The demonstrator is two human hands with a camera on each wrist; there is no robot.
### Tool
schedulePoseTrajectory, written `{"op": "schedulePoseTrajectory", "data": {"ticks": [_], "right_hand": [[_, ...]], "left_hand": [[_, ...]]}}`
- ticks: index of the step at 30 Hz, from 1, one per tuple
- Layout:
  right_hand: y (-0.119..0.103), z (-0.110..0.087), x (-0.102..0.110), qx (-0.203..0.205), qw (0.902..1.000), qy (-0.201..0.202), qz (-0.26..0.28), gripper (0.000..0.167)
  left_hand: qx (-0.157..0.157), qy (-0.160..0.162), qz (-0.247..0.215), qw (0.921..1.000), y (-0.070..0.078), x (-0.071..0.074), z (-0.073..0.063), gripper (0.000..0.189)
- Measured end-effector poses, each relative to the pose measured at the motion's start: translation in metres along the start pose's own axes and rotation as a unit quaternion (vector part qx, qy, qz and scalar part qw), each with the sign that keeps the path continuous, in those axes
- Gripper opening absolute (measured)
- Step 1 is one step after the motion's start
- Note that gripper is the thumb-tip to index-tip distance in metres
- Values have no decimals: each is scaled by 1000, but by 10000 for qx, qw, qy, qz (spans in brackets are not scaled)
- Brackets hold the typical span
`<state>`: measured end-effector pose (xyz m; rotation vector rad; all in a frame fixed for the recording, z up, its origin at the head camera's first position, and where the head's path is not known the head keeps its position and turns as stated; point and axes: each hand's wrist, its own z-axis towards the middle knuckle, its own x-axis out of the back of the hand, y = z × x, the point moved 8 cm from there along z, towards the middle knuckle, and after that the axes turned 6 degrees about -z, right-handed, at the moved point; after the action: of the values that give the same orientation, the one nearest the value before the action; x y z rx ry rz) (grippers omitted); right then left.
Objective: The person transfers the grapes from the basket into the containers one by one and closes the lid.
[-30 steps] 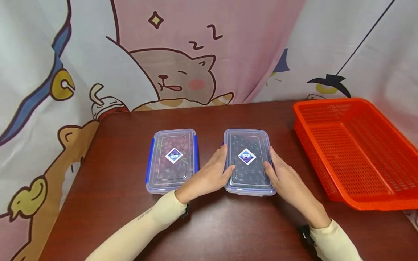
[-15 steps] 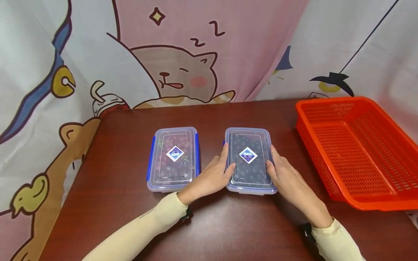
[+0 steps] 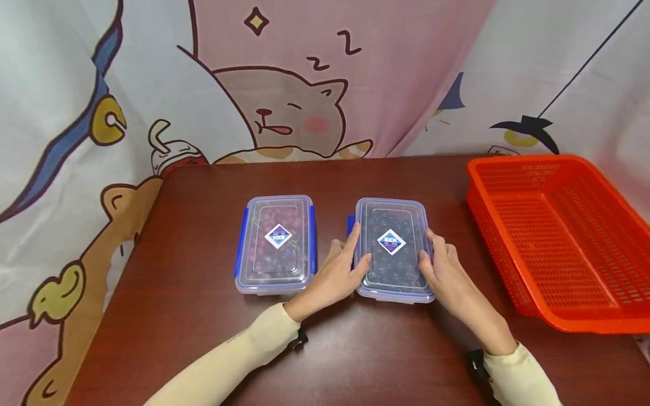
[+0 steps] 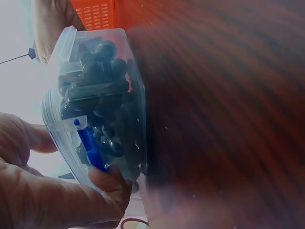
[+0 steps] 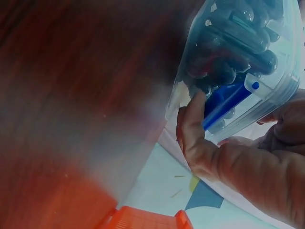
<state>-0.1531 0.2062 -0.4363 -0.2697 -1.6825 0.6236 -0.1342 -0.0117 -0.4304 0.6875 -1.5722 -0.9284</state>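
Observation:
A clear lidded food container [image 3: 390,270] with dark round fruit inside stands on the table, a diamond-shaped label on its lid. My left hand [image 3: 339,274] holds its left side, thumb on the lid's edge. In the left wrist view, that hand's curled fingers touch a blue latch [image 4: 91,148] that tilts out from the wall. On the opposite side my right hand [image 3: 447,276] grips the container, thumb on the lid; the right wrist view shows its fingers at another blue latch [image 5: 226,102]. The lid sits on the container.
Left of the hands stands a similar container [image 3: 276,265] with reddish round fruit and bits of green, blue latches along both sides. A red plastic basket [image 3: 508,248] is at the right. Behind the brown table [image 3: 203,338] hangs a cartoon curtain [image 3: 396,67].
The left blue latch of the dark-fruit container now sticks out further from its side. The right hand's fingers have shifted slightly, and the head view has moved a little.

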Motion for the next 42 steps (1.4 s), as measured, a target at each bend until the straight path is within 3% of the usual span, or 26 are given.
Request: {"op": "schedulePoseTrajectory", "data": {"ticks": [3, 9, 13, 16, 19, 23, 29, 36, 42], "right_hand": [[2, -4, 2, -34, 9997, 177, -145, 70], [-2, -8, 13, 81, 9964, 773, -330, 61], [-4, -8, 16, 78, 9953, 947, -209, 61], [1, -10, 17, -177, 9963, 839, -16, 67], [10, -11, 14, -562, 9977, 374, 20, 75], [12, -9, 11, -625, 9980, 8, -67, 72], [-3, -7, 18, -114, 9970, 583, -489, 45], [-17, -13, 22, 271, 9886, 1233, -825, 24], [-28, -22, 31, 795, 9691, 2105, -1010, 42]], "left_hand": [[-101, 103, 16, 9999, 3, -2, 0, 75], [-626, 326, 302, 9970, 16, -4, 1, 71], [-847, 416, 498, 9943, 20, -5, 0, 69], [-859, 390, 532, 9941, 20, -6, -2, 70], [-708, 358, 409, 9960, 19, -6, -2, 76], [-435, 473, 405, 9971, 17, 0, -2, 80], [-457, 632, 857, 9933, 17, 6, -3, 72], [-448, 571, 723, 9947, 16, 6, -4, 70], [-379, 426, 312, 9979, 18, 2, -2, 70]]}}
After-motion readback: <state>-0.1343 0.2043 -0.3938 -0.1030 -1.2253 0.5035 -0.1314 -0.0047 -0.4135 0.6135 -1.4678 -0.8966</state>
